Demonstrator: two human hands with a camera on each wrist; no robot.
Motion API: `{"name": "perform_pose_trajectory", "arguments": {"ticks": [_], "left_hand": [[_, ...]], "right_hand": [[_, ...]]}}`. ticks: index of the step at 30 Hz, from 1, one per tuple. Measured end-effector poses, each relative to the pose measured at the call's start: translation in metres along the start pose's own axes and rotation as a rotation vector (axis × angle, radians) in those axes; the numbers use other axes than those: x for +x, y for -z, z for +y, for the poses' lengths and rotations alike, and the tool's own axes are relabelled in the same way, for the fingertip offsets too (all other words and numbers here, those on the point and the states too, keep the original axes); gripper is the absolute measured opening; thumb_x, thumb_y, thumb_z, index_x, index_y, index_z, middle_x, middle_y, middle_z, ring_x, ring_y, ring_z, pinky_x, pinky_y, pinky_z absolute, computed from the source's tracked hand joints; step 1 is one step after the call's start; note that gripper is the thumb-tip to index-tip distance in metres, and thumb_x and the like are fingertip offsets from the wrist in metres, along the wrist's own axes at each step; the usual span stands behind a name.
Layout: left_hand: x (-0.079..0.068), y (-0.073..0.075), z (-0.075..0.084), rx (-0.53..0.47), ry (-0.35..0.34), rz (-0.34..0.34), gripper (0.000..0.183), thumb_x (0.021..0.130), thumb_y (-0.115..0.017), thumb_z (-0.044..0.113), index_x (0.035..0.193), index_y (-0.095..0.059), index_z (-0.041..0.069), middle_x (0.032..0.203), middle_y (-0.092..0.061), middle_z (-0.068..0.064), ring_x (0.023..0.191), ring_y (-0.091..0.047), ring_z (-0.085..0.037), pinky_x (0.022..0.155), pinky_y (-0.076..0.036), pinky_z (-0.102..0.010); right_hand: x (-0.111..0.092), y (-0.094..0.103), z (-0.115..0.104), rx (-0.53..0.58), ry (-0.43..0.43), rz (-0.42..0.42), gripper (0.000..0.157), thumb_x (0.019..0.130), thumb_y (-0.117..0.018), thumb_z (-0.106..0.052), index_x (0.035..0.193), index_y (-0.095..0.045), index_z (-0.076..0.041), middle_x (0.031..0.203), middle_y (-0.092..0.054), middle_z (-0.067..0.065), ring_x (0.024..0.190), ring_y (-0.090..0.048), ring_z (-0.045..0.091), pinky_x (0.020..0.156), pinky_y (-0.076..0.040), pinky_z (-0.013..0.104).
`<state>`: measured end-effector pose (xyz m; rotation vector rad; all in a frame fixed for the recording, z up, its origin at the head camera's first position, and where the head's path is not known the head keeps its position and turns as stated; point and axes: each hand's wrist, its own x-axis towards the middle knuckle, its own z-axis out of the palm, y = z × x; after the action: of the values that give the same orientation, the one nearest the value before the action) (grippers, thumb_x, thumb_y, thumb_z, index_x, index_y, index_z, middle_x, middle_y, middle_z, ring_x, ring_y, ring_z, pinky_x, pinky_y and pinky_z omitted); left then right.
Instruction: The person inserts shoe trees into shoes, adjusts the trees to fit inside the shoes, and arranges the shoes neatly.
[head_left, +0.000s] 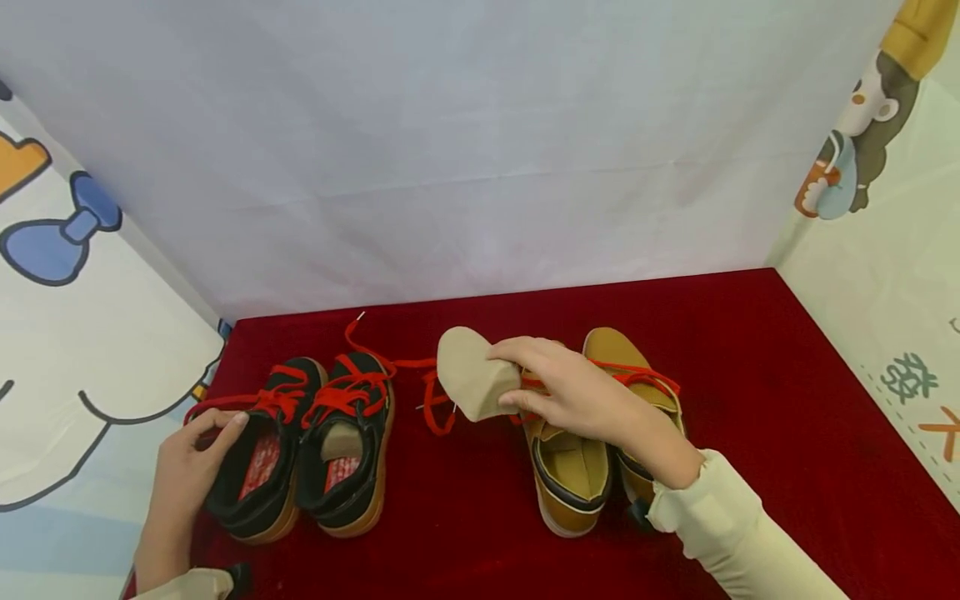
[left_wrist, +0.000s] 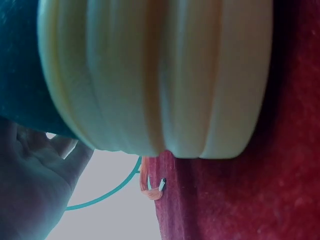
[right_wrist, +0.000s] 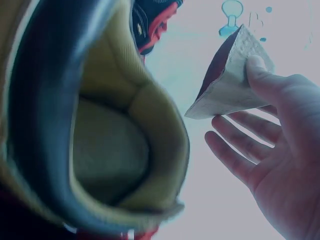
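Note:
Two black shoes with red laces stand side by side on the left. My left hand (head_left: 197, 467) has thumb and forefinger together at the tongue edge of the left black shoe (head_left: 258, 458), pinching it. Inside the right black shoe (head_left: 352, 467) sits a beige cardboard piece (head_left: 341, 442). My right hand (head_left: 577, 387) holds a folded beige cardboard shoe insert (head_left: 472, 375) in the air, thumb on one side. Its hollow, dark inner side shows in the right wrist view, where the insert (right_wrist: 232, 85) looks wedge-shaped. Below that hand stand two tan shoes, the nearer tan shoe (head_left: 572, 467) partly covered.
The other tan shoe (head_left: 611, 350) lies behind my right forearm. Loose red laces (head_left: 431, 400) trail between the pairs. A dark red cloth (head_left: 465, 517) covers the table, with a white sheet (head_left: 465, 150) behind and printed sheets at both sides.

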<state>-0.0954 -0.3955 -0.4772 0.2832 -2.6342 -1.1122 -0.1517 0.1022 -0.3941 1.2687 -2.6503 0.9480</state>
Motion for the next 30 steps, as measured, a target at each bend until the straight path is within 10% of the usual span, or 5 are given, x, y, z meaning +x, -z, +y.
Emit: {"name": "perform_pose_trajectory", "arguments": {"ticks": [12, 18, 25, 30], "left_hand": [[-0.001, 0.005, 0.002, 0.137, 0.007, -0.005, 0.030, 0.100, -0.068, 0.044, 0.102, -0.078, 0.016, 0.084, -0.055, 0.040, 0.081, -0.049, 0.014, 0.069, -0.042, -0.015], [-0.007, 0.009, 0.006, 0.113, -0.146, 0.011, 0.026, 0.097, -0.076, 0.030, 0.121, -0.076, 0.021, 0.101, -0.055, 0.045, 0.091, -0.051, 0.027, 0.077, -0.041, -0.002], [-0.007, 0.004, 0.009, -0.053, -0.450, 0.064, 0.039, 0.081, -0.080, -0.013, 0.112, -0.081, 0.011, 0.121, -0.074, 0.006, 0.116, -0.060, 0.012, 0.104, -0.038, -0.002], [-0.005, 0.003, 0.011, -0.073, -0.541, 0.088, 0.044, 0.071, -0.082, -0.022, 0.106, -0.082, 0.005, 0.119, -0.075, -0.006, 0.118, -0.060, 0.010, 0.106, -0.039, -0.004]], "right_hand": [[0.022, -0.026, -0.026, -0.008, 0.093, -0.059, 0.051, 0.098, -0.073, -0.030, 0.143, -0.058, -0.010, 0.143, -0.063, 0.001, 0.137, -0.057, 0.021, 0.117, -0.046, 0.038], [0.030, -0.034, -0.040, 0.037, 0.109, -0.055, 0.050, 0.098, -0.073, -0.028, 0.143, -0.059, -0.012, 0.143, -0.063, -0.001, 0.137, -0.056, 0.018, 0.117, -0.046, 0.036], [0.041, -0.046, -0.057, 0.056, 0.149, -0.071, 0.050, 0.098, -0.074, -0.032, 0.142, -0.059, -0.014, 0.143, -0.062, -0.002, 0.133, -0.057, 0.014, 0.113, -0.048, 0.030], [0.048, -0.054, -0.068, 0.064, 0.156, -0.113, 0.051, 0.099, -0.072, -0.035, 0.144, -0.057, -0.019, 0.144, -0.061, -0.004, 0.131, -0.056, 0.011, 0.111, -0.048, 0.026]]}}
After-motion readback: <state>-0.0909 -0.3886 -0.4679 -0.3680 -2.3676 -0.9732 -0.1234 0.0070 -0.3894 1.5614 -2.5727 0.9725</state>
